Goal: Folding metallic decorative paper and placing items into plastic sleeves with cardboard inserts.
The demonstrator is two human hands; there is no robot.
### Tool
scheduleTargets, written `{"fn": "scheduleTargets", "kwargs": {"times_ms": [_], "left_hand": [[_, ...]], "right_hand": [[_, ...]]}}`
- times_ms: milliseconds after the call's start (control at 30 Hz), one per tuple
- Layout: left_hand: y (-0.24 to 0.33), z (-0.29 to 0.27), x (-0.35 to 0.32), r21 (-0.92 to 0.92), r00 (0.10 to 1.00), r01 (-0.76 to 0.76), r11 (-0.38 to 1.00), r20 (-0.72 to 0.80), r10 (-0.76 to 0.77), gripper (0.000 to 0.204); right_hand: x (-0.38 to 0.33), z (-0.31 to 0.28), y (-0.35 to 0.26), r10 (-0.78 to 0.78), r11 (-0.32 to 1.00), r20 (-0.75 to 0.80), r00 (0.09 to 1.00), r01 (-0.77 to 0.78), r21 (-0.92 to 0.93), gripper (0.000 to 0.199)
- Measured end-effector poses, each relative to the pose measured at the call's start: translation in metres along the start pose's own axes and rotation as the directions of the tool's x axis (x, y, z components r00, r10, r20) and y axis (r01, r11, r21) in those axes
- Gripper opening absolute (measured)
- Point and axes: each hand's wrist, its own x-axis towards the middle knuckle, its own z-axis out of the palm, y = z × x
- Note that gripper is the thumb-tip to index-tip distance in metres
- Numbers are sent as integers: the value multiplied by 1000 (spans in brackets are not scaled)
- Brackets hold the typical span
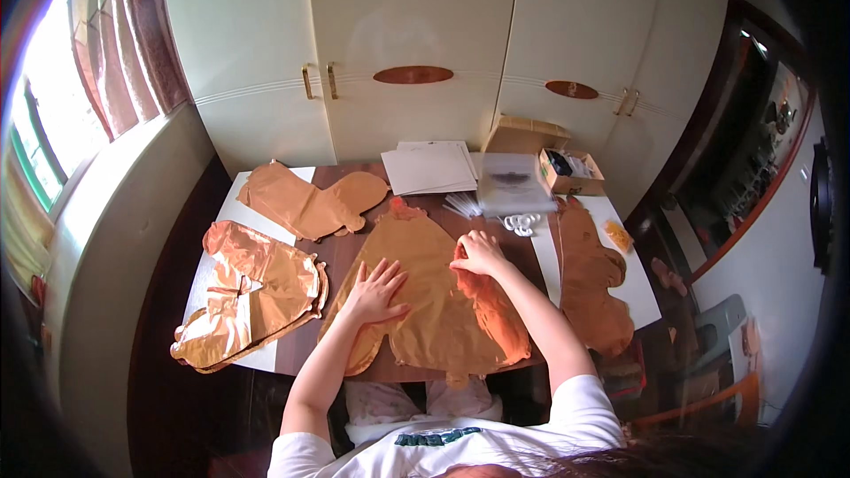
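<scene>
A large flat foil balloon (423, 283), gold-brown with an orange fold along its right edge, lies in front of me at the table's middle. My left hand (375, 292) rests palm down on its left part, fingers spread. At the balloon's upper right edge, my right hand (479, 253) has its fingers bent and pressed together on the orange fold (491, 310). Part of that edge is hidden under the right hand and forearm.
Other flat foil balloons lie around: a shiny stack (257, 292) at left, one (310, 199) at far left, one (589, 279) at right. Behind are white sheets (429, 168), a plastic bag (516, 181), white rings (522, 224), a small open box (571, 179) and a yellow packet (617, 235).
</scene>
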Motion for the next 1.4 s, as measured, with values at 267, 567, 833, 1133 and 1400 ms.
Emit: {"fn": "scheduleTargets", "kwargs": {"times_ms": [267,567,833,1133,1400], "left_hand": [[0,-1,-1,-7,1000,0,1000,1,0,76],[-2,2,1,-20,1000,-6,1000,-2,5,76],[0,1,2,-17,1000,10,1000,19,-10,78],[-5,7,0,-6,1000,-3,1000,-4,3,78],[-4,6,0,-7,1000,-9,1000,-13,9,79]], "right_hand": [[24,-3,-1,142,987,270,952,-158,39,44],[-1,-1,14,226,624,352,908,-413,664,66],[-40,10,-3,-93,682,314,945,-169,711,43],[-53,34,-51,-206,964,170,964,169,206,86],[-52,52,-63,-216,976,102,971,216,7,77]]}}
